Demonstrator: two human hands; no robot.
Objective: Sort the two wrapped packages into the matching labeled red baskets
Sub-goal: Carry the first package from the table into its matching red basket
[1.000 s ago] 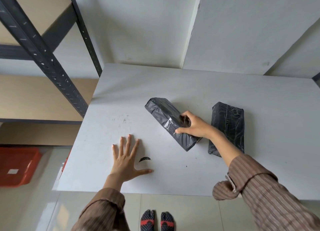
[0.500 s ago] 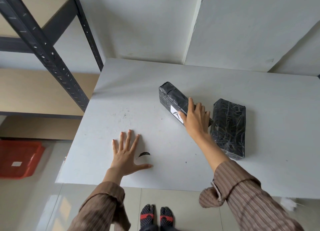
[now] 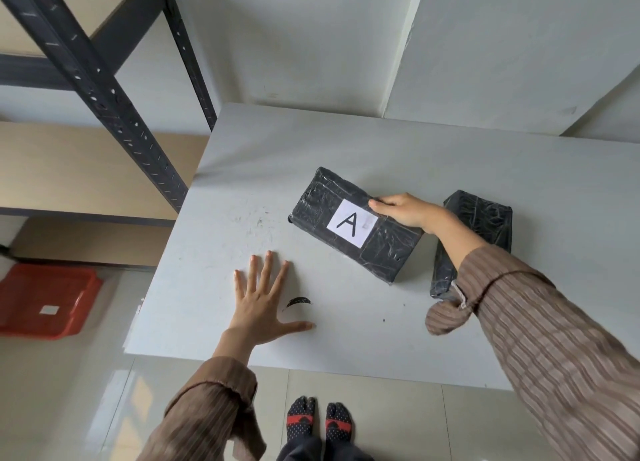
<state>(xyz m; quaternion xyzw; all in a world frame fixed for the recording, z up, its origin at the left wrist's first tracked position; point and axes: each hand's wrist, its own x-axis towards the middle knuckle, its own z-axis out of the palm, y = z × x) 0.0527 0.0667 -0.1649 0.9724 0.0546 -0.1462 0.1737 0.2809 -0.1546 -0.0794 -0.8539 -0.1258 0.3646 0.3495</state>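
A black wrapped package [image 3: 318, 204] lies flat on the white table [image 3: 381, 149], its white label with the letter A facing up. My right hand [image 3: 403, 209] grips its far long edge, thumb on top beside the label. A second black wrapped package [image 3: 485, 218] lies to the right, partly hidden behind my right forearm; no label shows on it. My left hand [image 3: 261, 305] rests flat on the table with fingers spread, holding nothing. A red basket [image 3: 20, 287] with a small white label sits on the floor at the left.
A dark metal shelving rack [image 3: 104, 90] with wooden shelves stands left of the table, above the red basket. A small black mark [image 3: 298, 301] is on the tabletop beside my left hand. Grey walls close off the back. My socked feet [image 3: 318, 422] show below the table's front edge.
My right hand has turned the first package over from its edge to lie flat, bringing the A label up. My left hand stayed flat in place.
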